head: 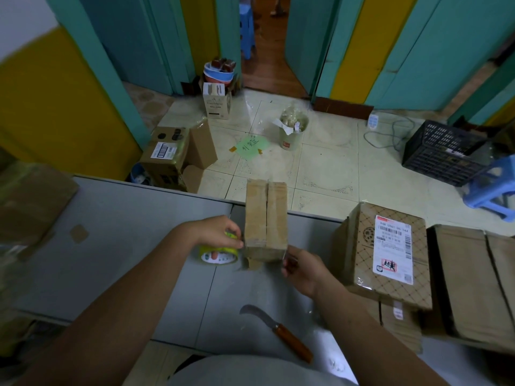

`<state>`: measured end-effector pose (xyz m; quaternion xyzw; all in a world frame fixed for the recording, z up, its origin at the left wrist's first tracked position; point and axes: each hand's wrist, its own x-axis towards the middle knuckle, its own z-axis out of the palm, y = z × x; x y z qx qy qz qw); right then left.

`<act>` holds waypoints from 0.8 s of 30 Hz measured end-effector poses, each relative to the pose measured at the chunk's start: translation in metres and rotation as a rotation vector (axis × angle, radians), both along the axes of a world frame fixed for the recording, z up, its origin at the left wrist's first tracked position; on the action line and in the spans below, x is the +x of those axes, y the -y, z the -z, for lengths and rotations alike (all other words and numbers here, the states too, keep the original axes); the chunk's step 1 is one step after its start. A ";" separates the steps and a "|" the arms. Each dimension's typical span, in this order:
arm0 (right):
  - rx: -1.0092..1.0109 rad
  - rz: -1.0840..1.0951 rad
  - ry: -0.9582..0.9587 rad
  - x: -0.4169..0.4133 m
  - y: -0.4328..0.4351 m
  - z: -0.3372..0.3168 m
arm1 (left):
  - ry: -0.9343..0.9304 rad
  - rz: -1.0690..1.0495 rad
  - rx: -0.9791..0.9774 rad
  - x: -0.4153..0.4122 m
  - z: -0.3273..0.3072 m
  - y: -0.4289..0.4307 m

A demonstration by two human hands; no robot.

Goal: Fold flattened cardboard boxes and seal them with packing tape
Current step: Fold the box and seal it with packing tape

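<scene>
Beyond the cardboard box (266,218) spreads a pale tiled floor (320,162). Under the box lies the grey surface (125,246), with a labelled parcel (390,252) to the box's right. The box's long axis and top seam run away from the person. Left of it, the left hand (217,231) has its fingers clenched round a tape roll (218,254). The right hand (302,270) curls at the box's near right corner; I cannot tell whether it grips anything. Nearer than the box lies a knife (278,330).

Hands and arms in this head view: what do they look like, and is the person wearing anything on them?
Both arms are bare as far as the picture shows, no sleeves. The left hand and right hand wear no gloves; no watch, bracelet or ring shows on wrists or fingers, though it is slightly blurred. A light grey shirt shows at the bottom edge.
</scene>
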<state>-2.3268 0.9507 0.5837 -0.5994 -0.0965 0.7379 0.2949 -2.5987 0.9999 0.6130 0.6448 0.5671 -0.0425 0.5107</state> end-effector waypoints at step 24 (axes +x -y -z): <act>0.013 0.167 0.006 -0.023 -0.073 0.001 | 0.427 -0.571 0.000 0.066 0.040 0.068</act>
